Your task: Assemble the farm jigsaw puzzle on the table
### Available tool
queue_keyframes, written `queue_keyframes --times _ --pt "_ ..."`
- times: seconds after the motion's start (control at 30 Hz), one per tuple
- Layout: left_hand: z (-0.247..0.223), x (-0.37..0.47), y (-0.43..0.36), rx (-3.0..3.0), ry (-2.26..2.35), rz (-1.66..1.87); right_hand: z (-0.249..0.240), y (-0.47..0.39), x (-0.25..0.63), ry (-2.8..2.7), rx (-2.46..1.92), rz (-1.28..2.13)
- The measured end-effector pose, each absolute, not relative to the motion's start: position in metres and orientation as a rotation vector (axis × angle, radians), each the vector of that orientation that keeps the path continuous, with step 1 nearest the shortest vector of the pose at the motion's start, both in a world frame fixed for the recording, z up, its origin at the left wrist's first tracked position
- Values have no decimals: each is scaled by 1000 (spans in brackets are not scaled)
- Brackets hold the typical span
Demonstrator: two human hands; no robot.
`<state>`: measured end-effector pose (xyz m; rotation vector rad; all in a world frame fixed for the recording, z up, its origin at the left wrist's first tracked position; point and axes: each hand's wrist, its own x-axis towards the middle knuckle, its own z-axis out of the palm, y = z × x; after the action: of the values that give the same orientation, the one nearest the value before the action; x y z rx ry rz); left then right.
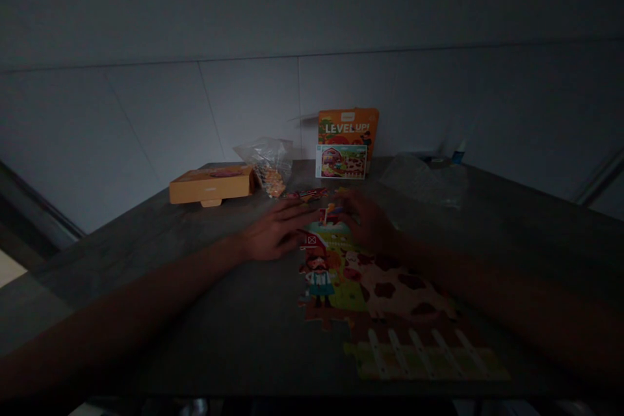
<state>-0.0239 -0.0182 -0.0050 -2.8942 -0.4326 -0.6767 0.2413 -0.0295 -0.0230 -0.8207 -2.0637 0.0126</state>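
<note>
A partly joined jigsaw puzzle (341, 279) lies on the table, showing a farmer, a spotted cow and a white fence. My left hand (279, 229) rests at its upper left edge, fingers stretched out flat towards the red barn part. Across from it, my right hand (369, 221) bends over the puzzle's top end. Its thumb and fingers close around a small puzzle piece (333, 209) with blue and yellow on it; dim light blurs the exact grip. Several loose puzzle pieces (308, 194) lie just beyond my hands.
An orange box (212, 184) sits at the left, beside a clear plastic bag (270, 166) containing pieces. At the back, a picture card (340, 162) leans on an orange "LEVEL UP!" box (348, 123). Another clear bag (426, 179) and a small blue-labelled bottle (458, 155) are at right.
</note>
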Motion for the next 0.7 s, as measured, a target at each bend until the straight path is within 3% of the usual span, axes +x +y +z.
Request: queue_keyframes --times 0.17,0.7 --pt "-1 -19 -29 -3039 -343 -479 -23 -33 242 -2246 -717 -4" --pt "-4 -19 -20 -3223 -390 -573 -34 -22 247 -2380 -808 -22"
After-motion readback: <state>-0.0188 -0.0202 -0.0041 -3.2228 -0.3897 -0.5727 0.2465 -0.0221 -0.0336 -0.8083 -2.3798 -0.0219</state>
